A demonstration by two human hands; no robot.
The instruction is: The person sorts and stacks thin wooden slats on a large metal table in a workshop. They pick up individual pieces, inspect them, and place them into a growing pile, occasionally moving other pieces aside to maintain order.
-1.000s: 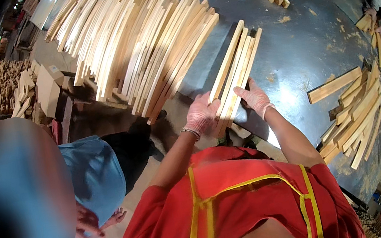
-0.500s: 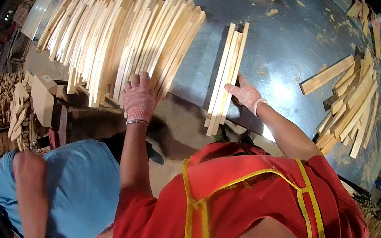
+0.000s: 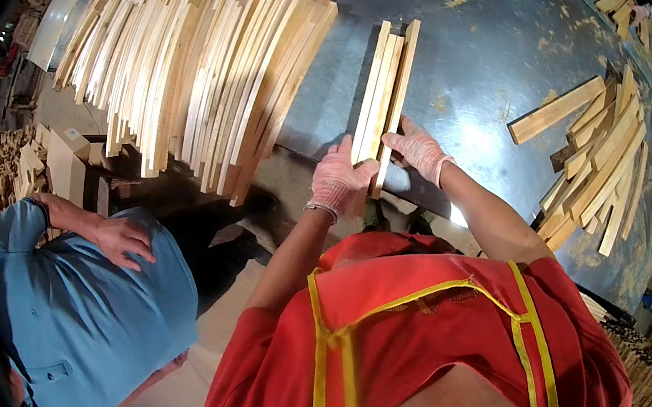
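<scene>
Three pale wooden strips (image 3: 375,101) lie side by side near the table's front edge, with a gap between the right one and the other two. My left hand (image 3: 340,176), in a pinkish knit glove, grips the near ends of the left two strips, its thumb toward the gap. On the other side my right hand (image 3: 420,152), gloved alike, holds the right strip (image 3: 405,90) near its close end, with thumb and fingers about it. The fingers under the wood are hidden.
A wide row of wooden strips (image 3: 197,71) lies at the left on the dark metal table (image 3: 475,72). At the right is a loose heap of wooden pieces (image 3: 602,162). A person in blue (image 3: 95,297) stands at my left; another person's hands (image 3: 637,14) hold wood at the far right.
My left hand has moved right, from the big row to the three strips. The right strip now stands apart from the others. The person in blue has turned and shifted an arm.
</scene>
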